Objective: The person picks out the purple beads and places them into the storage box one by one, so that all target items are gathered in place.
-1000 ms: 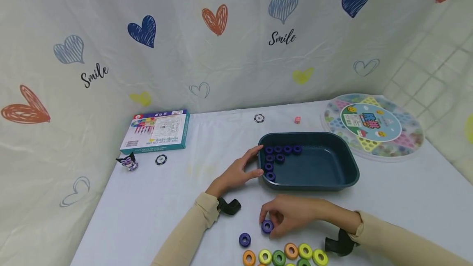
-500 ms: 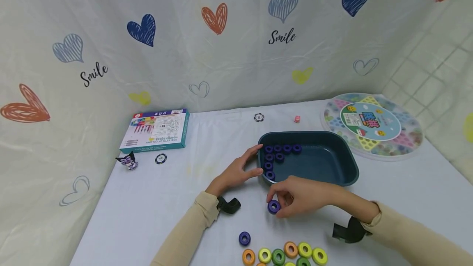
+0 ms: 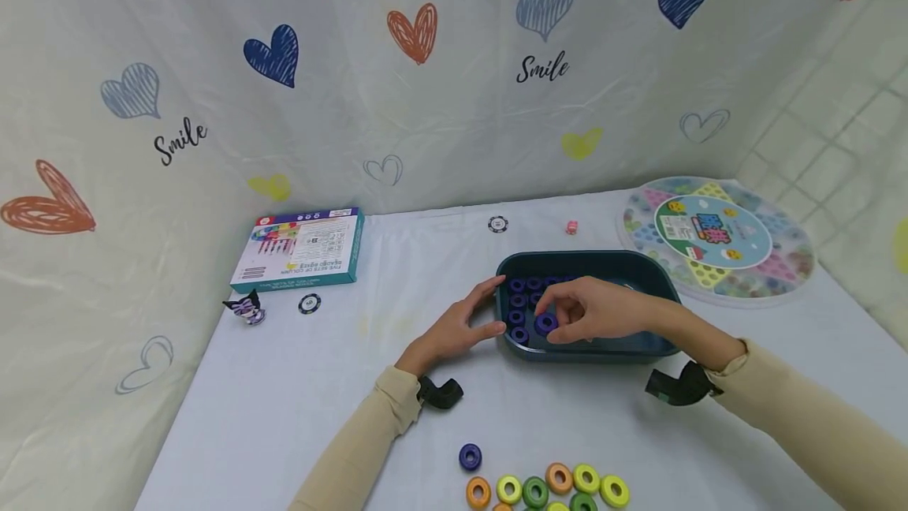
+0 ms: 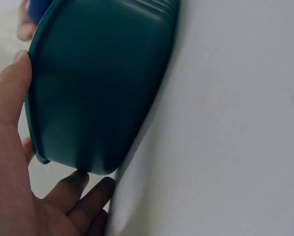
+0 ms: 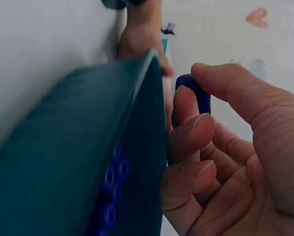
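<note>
A dark teal basin [image 3: 617, 347] stands on the table, with several dark purple rings [image 3: 516, 317] lying along its left side. My left hand [image 3: 454, 333] rests against the basin's left end, fingers spread. In the left wrist view its thumb [image 4: 14, 88] meets the rim and fingertips touch the outer wall. Between thumb and index finger, my right hand [image 3: 603, 310] pinches another purple ring [image 3: 545, 324] over the left part of the basin. The right wrist view has this ring [image 5: 202, 96] edge-on, higher than the rim. The right hand covers part of the basin's inside.
At the front lie one purple ring [image 3: 470, 457] and several orange, yellow and green rings [image 3: 535, 492]. A flat box [image 3: 305, 251], a small figurine [image 3: 247, 309] and a poker chip [image 3: 309, 303] are at left. A round game board [image 3: 716, 243] is back right.
My right hand has carried the pinched purple ring from the front of the table up and over the basin. The left hand has stayed at the basin's left end.
</note>
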Available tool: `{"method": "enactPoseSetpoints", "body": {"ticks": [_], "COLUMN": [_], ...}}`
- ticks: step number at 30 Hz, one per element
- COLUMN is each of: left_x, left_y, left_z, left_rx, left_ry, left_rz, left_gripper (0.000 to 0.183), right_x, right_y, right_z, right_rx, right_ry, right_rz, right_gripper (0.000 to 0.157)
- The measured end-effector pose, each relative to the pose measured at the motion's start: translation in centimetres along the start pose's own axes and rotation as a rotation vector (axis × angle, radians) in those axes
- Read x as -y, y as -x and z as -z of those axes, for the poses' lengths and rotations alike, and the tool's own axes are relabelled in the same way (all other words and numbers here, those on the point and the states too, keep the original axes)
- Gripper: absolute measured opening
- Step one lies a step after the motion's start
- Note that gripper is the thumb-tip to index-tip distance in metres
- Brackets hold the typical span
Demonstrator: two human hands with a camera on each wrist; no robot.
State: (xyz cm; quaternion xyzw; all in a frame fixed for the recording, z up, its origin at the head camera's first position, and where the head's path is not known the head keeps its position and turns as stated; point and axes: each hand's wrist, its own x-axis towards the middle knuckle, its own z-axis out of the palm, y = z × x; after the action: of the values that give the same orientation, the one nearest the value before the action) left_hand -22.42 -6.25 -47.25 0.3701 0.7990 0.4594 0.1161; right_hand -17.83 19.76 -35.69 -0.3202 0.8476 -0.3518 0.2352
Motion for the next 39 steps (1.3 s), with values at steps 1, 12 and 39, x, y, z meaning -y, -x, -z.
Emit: {"method": "enactPoseSetpoints", "body": {"ticks": [1, 12, 39], "left_x": [0.0, 0.0, -1.4], "left_y": [0.0, 0.0, 0.4], "left_z": [0.0, 0.2, 0.6], "left_rx": [0.001, 0.001, 0.001], "left_ry": [0.001, -0.008, -0.011], "left_rz": [-0.002, 0.013, -0.008], "left_gripper": [0.072, 0.073, 0.072], "right_x": [-0.3, -3.3, -6.2], "right_y": [-0.1, -0.7, -3.5], "right_z": [0.4, 3.6, 3.6], "right_rx": [-0.005, -0.097, 0.089], "right_ry": [0.002, 0.002, 0.185], "right_rz": [-0.011, -0.088, -0.252], "right_gripper": [0.034, 0.039, 0.032]}}
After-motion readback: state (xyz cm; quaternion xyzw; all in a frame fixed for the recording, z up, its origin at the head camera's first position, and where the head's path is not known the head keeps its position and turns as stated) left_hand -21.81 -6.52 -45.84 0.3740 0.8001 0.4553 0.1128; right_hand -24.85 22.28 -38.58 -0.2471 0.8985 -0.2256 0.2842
